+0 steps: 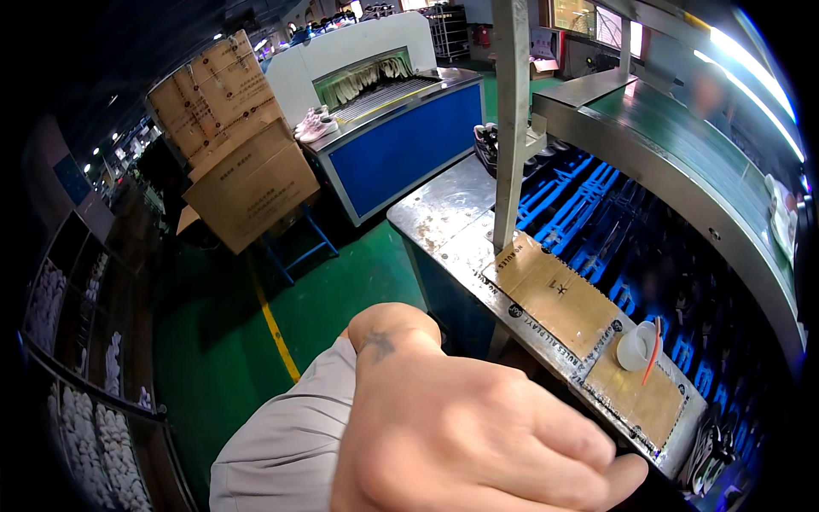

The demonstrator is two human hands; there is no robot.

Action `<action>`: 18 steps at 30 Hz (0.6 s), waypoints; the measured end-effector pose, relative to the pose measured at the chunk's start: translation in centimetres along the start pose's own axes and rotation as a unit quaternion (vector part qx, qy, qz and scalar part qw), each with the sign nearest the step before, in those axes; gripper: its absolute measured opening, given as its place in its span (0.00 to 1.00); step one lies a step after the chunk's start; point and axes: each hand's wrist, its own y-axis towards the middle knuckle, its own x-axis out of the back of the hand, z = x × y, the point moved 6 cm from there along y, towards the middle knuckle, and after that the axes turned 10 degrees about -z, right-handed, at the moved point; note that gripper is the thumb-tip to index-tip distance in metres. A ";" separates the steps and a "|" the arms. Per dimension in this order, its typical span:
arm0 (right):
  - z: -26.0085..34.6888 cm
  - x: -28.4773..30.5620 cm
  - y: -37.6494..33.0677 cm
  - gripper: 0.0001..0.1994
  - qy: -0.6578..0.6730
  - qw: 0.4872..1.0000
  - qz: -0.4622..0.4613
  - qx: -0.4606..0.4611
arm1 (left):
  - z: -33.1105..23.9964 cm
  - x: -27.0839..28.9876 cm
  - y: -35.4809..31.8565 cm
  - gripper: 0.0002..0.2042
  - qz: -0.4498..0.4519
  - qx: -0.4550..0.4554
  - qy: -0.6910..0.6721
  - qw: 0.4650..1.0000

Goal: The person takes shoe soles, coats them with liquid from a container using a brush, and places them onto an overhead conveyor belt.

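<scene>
My left hand (478, 435) fills the lower middle of the head view, very close and slightly blurred. It reaches in from a light grey sleeve (290, 431), bent at the wrist, with its back toward me. The fingers are curled together toward the lower right; whatever lies inside them is hidden. Beyond the fingers, on the metal bench edge, are flattened cardboard pieces (554, 294). A white plastic cup (633, 350) stands on the nearer piece, with a thin orange-red stick (653, 354) at it. My right hand is out of view.
A metal post (509, 128) rises from the bench beside blue racks (589, 205) and a raised green conveyor (682, 119). Dark shoes (708, 456) sit at lower right. Behind are stacked cartons (247, 183), a blue-sided tunnel machine (401, 141) and pink-white shoes (316, 125). Shelves (94, 324) stand left.
</scene>
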 end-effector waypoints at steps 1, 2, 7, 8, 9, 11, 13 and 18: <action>-0.2 -0.2 -0.3 0.18 0.002 1.000 -0.010 -0.005 | 0.3 1.5 1.4 0.08 0.051 0.065 -0.077 0.994; -0.6 -0.3 -0.7 0.18 0.002 1.000 -0.021 -0.011 | 0.5 3.0 2.6 0.07 0.101 0.128 -0.153 0.975; -2.4 -0.9 -1.0 0.20 -0.001 0.998 -0.067 -0.017 | 5.7 4.0 -6.2 0.11 0.369 0.369 -0.225 0.823; -2.9 -1.1 -1.0 0.21 -0.002 0.997 -0.077 -0.020 | 7.1 3.5 -11.3 0.12 0.422 0.423 -0.205 0.775; -3.6 -1.4 -1.0 0.21 -0.001 0.996 -0.087 -0.025 | 8.8 3.3 -16.0 0.13 0.515 0.467 -0.116 0.709; -5.3 -3.1 1.0 0.21 -0.008 0.998 -0.039 -0.057 | 9.5 5.2 -26.0 0.16 0.631 0.510 0.149 0.566; -6.2 -4.2 1.3 0.21 -0.050 0.997 0.023 -0.060 | 10.9 9.6 -38.4 0.18 0.685 0.487 0.334 0.426; -10.1 -7.5 0.5 0.16 -0.080 0.997 -0.007 -0.002 | 11.8 15.0 -50.9 0.32 0.539 0.624 0.444 0.350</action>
